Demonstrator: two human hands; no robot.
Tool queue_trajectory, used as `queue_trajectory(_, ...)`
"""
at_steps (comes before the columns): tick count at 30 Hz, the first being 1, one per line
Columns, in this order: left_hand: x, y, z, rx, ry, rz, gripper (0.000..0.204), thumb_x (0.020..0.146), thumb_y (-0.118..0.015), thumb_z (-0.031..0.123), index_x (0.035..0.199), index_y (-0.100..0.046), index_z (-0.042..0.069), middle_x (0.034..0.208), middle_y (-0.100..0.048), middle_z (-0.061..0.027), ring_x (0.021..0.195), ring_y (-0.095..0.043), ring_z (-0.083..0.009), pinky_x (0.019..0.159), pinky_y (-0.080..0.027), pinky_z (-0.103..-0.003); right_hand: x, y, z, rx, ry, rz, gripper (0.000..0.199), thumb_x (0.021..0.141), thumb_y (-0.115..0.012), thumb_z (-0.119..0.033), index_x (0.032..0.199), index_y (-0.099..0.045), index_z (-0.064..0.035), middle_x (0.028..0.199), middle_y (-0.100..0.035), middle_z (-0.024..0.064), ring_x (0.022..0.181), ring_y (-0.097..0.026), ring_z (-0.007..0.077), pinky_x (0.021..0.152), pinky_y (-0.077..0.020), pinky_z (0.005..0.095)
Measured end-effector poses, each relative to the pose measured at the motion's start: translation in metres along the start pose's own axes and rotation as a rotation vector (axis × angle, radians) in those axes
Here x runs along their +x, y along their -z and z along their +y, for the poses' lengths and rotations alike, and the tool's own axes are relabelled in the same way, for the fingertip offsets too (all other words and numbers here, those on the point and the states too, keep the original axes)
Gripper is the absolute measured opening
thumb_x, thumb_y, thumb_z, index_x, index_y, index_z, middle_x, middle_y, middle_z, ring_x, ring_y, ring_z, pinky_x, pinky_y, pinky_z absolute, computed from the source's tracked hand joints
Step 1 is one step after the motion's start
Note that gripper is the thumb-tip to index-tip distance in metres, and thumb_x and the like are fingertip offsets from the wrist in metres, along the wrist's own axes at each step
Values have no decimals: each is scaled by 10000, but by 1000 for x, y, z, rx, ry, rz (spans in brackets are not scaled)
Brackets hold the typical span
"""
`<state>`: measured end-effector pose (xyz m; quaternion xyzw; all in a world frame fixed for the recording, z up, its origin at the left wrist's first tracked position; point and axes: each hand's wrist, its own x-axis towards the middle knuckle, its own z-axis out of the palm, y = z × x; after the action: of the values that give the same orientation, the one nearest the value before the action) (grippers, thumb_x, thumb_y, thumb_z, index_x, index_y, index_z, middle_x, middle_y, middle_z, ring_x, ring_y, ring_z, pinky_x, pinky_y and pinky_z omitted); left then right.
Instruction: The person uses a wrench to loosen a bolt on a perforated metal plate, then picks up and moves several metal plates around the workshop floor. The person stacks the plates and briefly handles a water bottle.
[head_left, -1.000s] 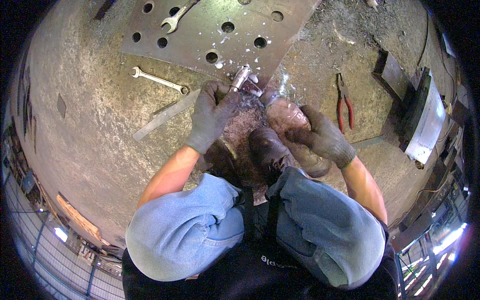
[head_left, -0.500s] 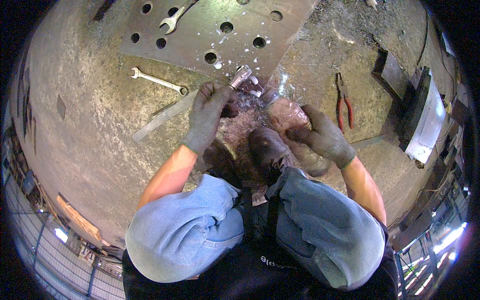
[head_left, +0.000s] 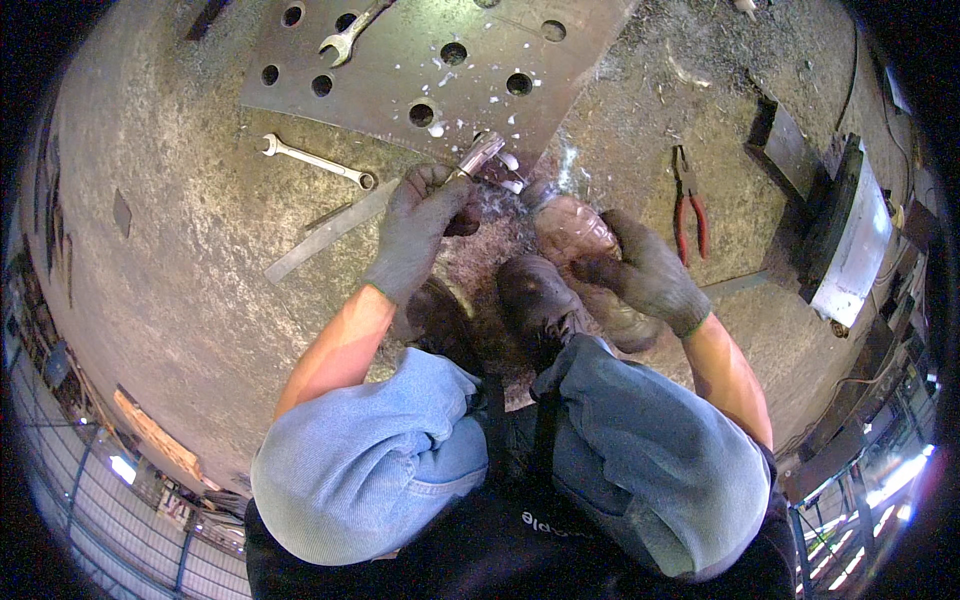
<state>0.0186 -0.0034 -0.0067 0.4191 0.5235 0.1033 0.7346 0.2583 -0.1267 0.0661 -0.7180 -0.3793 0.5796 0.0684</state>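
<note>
I squat on a rough concrete floor. My left hand (head_left: 425, 222), in a dark grey glove, grips a short shiny metal piece (head_left: 478, 155) at the near edge of a steel plate with round holes (head_left: 420, 60). My right hand (head_left: 645, 270), also gloved, holds a clear plastic bottle (head_left: 568, 228) tilted toward that metal piece. Water splashes where the bottle's mouth meets the part. My two dark boots (head_left: 535, 300) stand just below the hands.
A spanner (head_left: 315, 160) lies left of my left hand, another spanner (head_left: 350, 32) rests on the plate. A flat metal strip (head_left: 325, 232) lies diagonally on the floor. Red-handled pliers (head_left: 688, 205) lie to the right, beside dark steel sections (head_left: 820, 215).
Both hands stay nearly where they were. The left hand has shifted slightly on the metal piece, and the bottle stays tilted at it.
</note>
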Motion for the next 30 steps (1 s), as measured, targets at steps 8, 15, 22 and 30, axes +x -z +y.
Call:
queue_trajectory(8,-7,6,8,-31,107,-42,347,998,-458,369,1029,-601,55,781,-633,-52,640,-592,-143,559,-472,-263,-1,1,1,-8,32,-5,596,786,-754,-322,1253,-551,-11,1143,-648,212,1105,-609,322,933,-457,392)
queue_trajectory(15,-3,13,-6,-279,386,-108,391,1012,-424,413,1039,-597,63,743,-603,-51,591,-568,-145,540,-485,-302,1,1,-2,-23,11,-10,591,795,-750,-327,1248,-548,-7,1121,-651,216,1073,-624,318,911,-468,394)
queue_trajectory(22,-4,7,-2,-155,317,-129,446,997,-432,491,1036,-585,74,720,-562,-31,615,-555,-131,520,-453,-267,2,0,-1,-50,31,-22,590,791,-758,-325,1243,-551,-8,1107,-654,221,1057,-631,319,898,-476,399)
queue_trajectory(30,-9,4,7,29,245,-103,431,992,-472,476,982,-577,57,714,-571,-35,569,-540,-112,519,-454,-258,1,1,-6,10,48,-18,578,792,-756,-317,1236,-560,-2,1085,-662,220,1033,-640,318,891,-478,399)
